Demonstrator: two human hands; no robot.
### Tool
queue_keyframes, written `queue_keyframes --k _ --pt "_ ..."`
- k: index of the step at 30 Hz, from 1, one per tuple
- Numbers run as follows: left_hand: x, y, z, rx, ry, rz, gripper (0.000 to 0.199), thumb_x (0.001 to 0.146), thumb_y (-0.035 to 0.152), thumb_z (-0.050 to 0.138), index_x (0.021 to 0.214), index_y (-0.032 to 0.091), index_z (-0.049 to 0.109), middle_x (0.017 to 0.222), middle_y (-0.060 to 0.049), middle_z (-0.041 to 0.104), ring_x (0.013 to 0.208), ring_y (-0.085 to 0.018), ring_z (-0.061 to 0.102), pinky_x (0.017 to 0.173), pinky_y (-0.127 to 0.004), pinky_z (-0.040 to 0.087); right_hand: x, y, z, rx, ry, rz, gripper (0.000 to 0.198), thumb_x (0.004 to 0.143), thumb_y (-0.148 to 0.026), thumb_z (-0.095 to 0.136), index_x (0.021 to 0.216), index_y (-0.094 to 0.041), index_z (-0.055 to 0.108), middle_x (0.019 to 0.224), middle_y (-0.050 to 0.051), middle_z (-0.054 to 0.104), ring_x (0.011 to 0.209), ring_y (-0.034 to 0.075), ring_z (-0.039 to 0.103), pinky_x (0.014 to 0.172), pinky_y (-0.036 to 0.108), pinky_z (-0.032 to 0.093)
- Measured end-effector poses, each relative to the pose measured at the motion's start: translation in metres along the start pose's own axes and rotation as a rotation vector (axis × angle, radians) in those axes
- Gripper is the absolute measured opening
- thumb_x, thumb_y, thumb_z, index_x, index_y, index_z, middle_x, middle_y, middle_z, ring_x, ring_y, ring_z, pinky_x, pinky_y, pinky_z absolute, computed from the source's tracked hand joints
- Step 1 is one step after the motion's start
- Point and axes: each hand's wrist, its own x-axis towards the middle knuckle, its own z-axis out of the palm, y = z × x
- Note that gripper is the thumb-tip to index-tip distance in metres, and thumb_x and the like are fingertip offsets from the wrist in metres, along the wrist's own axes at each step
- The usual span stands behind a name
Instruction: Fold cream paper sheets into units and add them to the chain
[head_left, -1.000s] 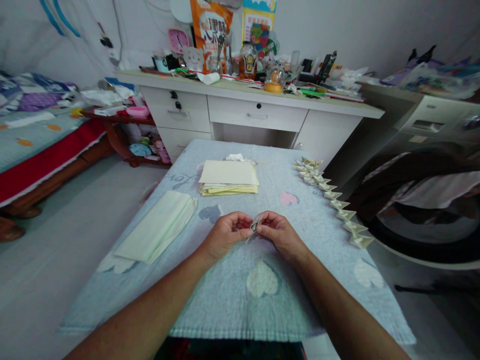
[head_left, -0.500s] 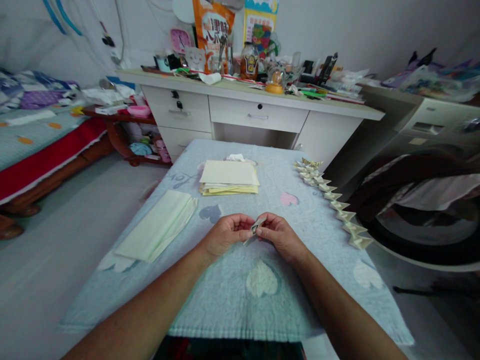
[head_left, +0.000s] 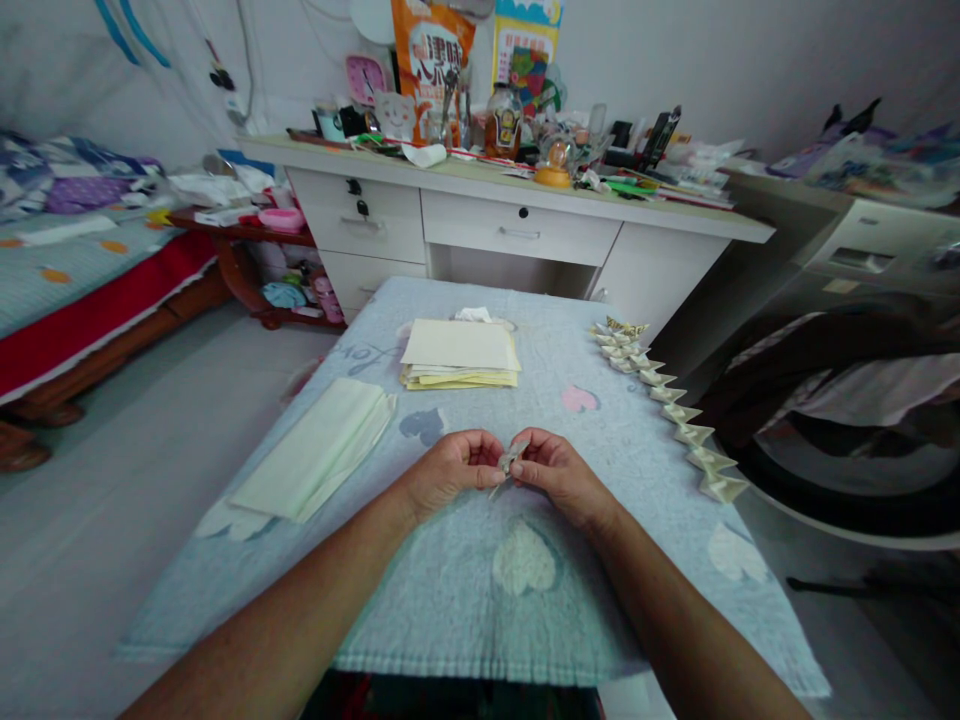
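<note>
A small piece of folded paper [head_left: 511, 457] is pinched between my two hands, above the middle of the cloth-covered table [head_left: 450, 590]. My left hand [head_left: 461, 465] grips its left side with thumb and fingers. On its other side, my right hand [head_left: 553, 468] holds it the same way, fingertips close to the left ones. The fingers partly hide the paper's shape. Beyond my hands lies a stack of cream and yellow paper sheets [head_left: 457, 345]. A pale green folded sheet [head_left: 311, 455] rests to the left. Along the right edge runs a row of folded paper pieces [head_left: 679, 412].
A white desk [head_left: 517, 225] crowded with jars, a clock and packets stands behind the table. To the right is a front-loading washing machine [head_left: 862, 250] with its round door open and cloth in it. A bed [head_left: 90, 280] stands at the left.
The folded paper has turned slightly between my fingertips, and the fingers have shifted a little. Both hands stay in nearly the same place; the other papers have not moved.
</note>
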Motion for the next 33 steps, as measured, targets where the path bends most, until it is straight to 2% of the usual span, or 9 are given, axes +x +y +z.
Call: queue_keyframes --k 10,16,24,28,33 --pt "-0.0005 -0.0042 -0.0016 -0.068 -0.134 -0.046 0.030 0.059 0.026 0.076 0.077 0.013 0.055 0.065 0.003 0.051 0.055 -0.006 0.043 0.052 -0.020 0.030 -0.0012 0.0003 0.0012 0.046 -0.072 0.015 0.025 0.071 -0.029 0.080 0.080 -0.015 0.061 0.074 -0.002 0.062 0.064 0.008 0.053 0.063 0.021 0.038" --pt "0.0009 -0.0048 -0.0008 -0.126 -0.200 -0.046 0.027 0.058 0.025 0.073 0.074 0.013 0.055 0.065 0.002 0.053 0.057 -0.008 0.046 0.054 -0.021 0.035 -0.0020 0.0004 0.0018 0.062 -0.099 0.027 0.026 0.071 -0.029 0.079 0.083 -0.016 0.061 0.075 -0.001 0.064 0.067 0.010 0.057 0.067 0.024 0.042" --pt "0.0021 -0.0082 -0.0011 -0.178 -0.177 -0.075 0.027 0.059 0.024 0.068 0.081 0.011 0.060 0.071 0.000 0.053 0.059 -0.009 0.046 0.054 -0.021 0.034 -0.0023 -0.0002 0.0013 0.081 -0.082 0.056 0.029 0.068 -0.027 0.082 0.083 -0.016 0.060 0.075 -0.002 0.063 0.065 0.008 0.055 0.066 0.021 0.040" --pt "0.0015 -0.0088 -0.0016 -0.133 -0.175 -0.060 0.025 0.061 0.025 0.067 0.080 0.012 0.057 0.070 0.001 0.049 0.060 -0.009 0.043 0.055 -0.021 0.032 -0.0021 -0.0001 0.0015 0.092 -0.089 0.057 0.030 0.068 -0.028 0.082 0.084 -0.016 0.060 0.076 -0.002 0.064 0.067 0.009 0.056 0.067 0.022 0.041" --pt "0.0008 -0.0069 -0.0034 -0.031 -0.199 -0.042 0.028 0.066 0.035 0.068 0.080 0.014 0.056 0.068 0.003 0.044 0.056 -0.007 0.036 0.051 -0.021 0.026 -0.0031 0.0016 0.0008 0.076 -0.104 0.050 0.028 0.070 -0.029 0.080 0.085 -0.016 0.060 0.077 -0.001 0.064 0.067 0.009 0.057 0.068 0.023 0.041"
